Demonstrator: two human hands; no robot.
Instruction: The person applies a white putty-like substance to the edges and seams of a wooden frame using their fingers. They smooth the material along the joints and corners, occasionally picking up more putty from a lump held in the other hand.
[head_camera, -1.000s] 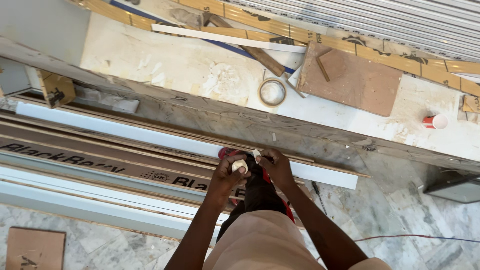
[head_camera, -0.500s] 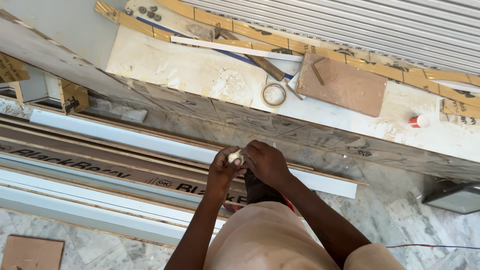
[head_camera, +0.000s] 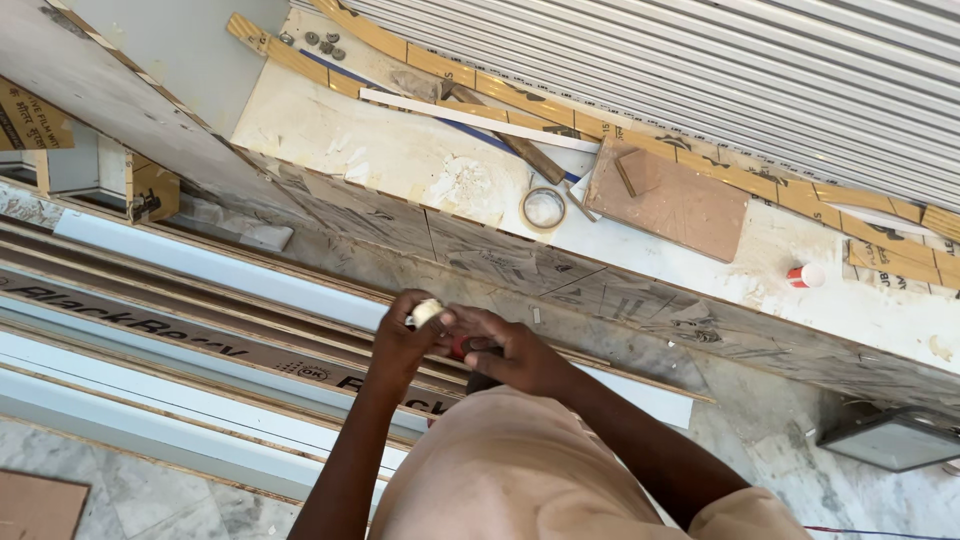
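Observation:
Both hands meet over my knee, just above a stack of long boards. My left hand pinches a small cream-coloured rounded piece at its fingertips. My right hand is closed around a red and black tool, most of which is hidden under the fingers. The cream piece sits right against the tool's end. A long white strip lies just behind the hands.
A white-topped board lies beyond, carrying a roll of tape, a brown square panel, a hammer-like wooden handle, several washers and a small red and white bottle. A corrugated shutter stands behind. Marble floor is at right.
The view has swung left and down. My hands have closed together more tightly, with the right hand now covering most of the red tool and the cream piece still at the left fingertips.

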